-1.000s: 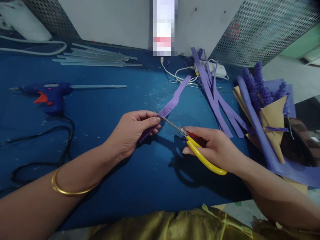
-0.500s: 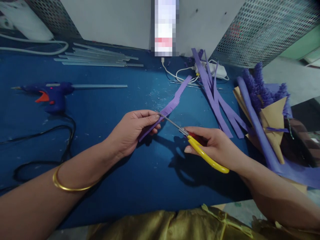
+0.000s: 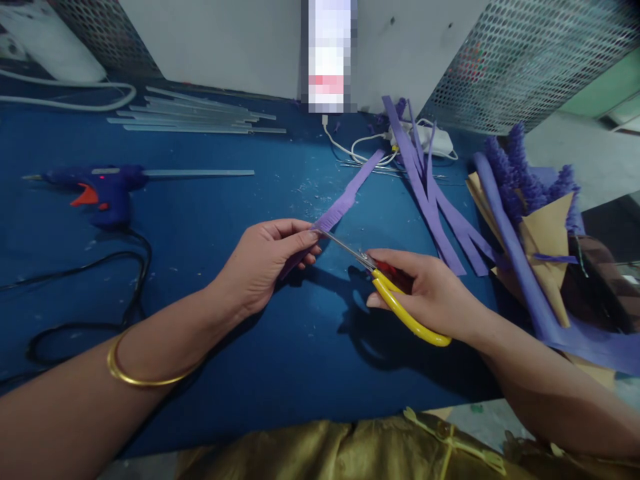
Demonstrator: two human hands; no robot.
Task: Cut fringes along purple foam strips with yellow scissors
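My left hand (image 3: 273,257) pinches a purple strip (image 3: 345,202) between thumb and fingers. The strip runs up and to the right from the fingertips, with fine cuts along the part near them. My right hand (image 3: 425,283) is wrapped round scissors (image 3: 407,319) with yellow and red handles. Their blades point up and left, and the tips meet the strip right beside my left thumb. Several more purple strips (image 3: 425,190) lie crossed to the right. Part of the held strip is hidden under my left hand.
A blue glue gun (image 3: 113,190) with a clear stick lies left on the blue table (image 3: 270,373), its black cable nearer me. Clear sticks (image 3: 200,113) lie behind it. A blurred phone (image 3: 327,60) stands at the back near a white cable. Purple flowers (image 3: 520,173) and brown paper are at right.
The scissors and my right hand have shifted slightly left. The purple strip lies at a slightly different angle, and its lower end shows less beneath my left hand.
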